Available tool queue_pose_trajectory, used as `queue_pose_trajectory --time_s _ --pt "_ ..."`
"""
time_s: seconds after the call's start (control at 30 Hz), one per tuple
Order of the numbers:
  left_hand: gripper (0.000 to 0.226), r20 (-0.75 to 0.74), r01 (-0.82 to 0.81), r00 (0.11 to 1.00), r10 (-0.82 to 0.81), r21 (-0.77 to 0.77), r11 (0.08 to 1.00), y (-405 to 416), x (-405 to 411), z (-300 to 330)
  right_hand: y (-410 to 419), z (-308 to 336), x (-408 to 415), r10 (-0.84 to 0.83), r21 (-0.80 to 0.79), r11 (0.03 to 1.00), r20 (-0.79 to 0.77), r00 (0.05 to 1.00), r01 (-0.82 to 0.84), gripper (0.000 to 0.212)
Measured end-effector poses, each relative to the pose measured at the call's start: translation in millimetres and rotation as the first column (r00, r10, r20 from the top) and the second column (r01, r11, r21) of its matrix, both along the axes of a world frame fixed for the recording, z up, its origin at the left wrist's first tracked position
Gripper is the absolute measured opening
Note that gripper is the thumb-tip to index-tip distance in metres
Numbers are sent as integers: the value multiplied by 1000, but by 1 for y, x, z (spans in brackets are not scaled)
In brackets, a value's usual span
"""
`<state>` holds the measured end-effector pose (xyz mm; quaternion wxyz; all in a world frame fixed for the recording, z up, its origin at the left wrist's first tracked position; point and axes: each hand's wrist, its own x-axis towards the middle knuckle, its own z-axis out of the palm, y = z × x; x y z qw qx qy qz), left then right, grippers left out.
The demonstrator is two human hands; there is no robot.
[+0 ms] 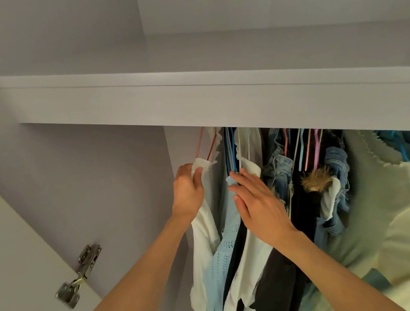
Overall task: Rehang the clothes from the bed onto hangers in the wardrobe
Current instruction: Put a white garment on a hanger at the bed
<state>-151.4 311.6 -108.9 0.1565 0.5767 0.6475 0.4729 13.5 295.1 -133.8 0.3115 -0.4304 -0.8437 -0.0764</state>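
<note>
A white garment [204, 236] hangs on a pink hanger [201, 144] at the far left of the wardrobe rail. My left hand [189, 190] grips the shoulder of this garment just under the hanger. My right hand [254, 201] lies flat, fingers together, against the neighbouring clothes: a light blue knit top [223, 254] and another white garment [251, 258]. It presses them to the right, and nothing is held in it. The rail itself is hidden behind the shelf edge.
A grey shelf [190, 92] juts out just above the hangers. The wardrobe's left wall [98, 182] is close to the left hand, with the door and its metal hinge [80, 273] lower left. Denim, dark clothes and a pale yellow-green top [378, 210] fill the rail to the right.
</note>
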Motion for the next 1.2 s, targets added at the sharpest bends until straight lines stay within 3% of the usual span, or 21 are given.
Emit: queue_pose_trajectory --time_s 0.2,0.5,0.57,0.67,0.73,0.77,0.8,0.97,1.07,1.2 --pt "22 6 -8 1000 8 111 994 -18 -9 23 2 -1 -6 30 -60 998 -67 997 -34 42" --pt "18 -65 -23 997 30 110 994 -98 -29 -9 -7 25 -51 -1 -122 992 -207 978 -24 48" --pt "18 -97 -15 995 27 125 992 -117 -35 -11 -14 40 -73 -17 -277 958 -320 947 -77 44" --pt "19 -147 1 989 15 104 995 -149 -45 -19 -30 59 -106 -107 -556 759 -621 777 -340 30" --pt "19 -175 1 984 16 94 996 -170 -49 -28 -46 68 -126 -282 -591 593 -789 546 -547 20" --pt "19 -177 -5 984 20 84 996 -181 -52 -32 -54 69 -132 -361 -603 542 -796 487 -584 18" --pt "20 -174 -6 985 18 68 998 -192 -54 -37 -63 67 -135 -398 -636 513 -771 497 -576 16" --pt "40 -181 -20 983 17 -13 1000 -250 -62 -51 -105 36 -135 -362 -812 340 -579 730 -475 18" --pt "40 -174 -125 978 112 -62 990 -280 -73 -56 -125 15 -121 -298 -881 328 -439 848 -341 24" --pt "21 -253 -137 963 94 -161 977 -307 -83 -72 -146 -2 -98 -214 -924 345 -248 945 -164 36"
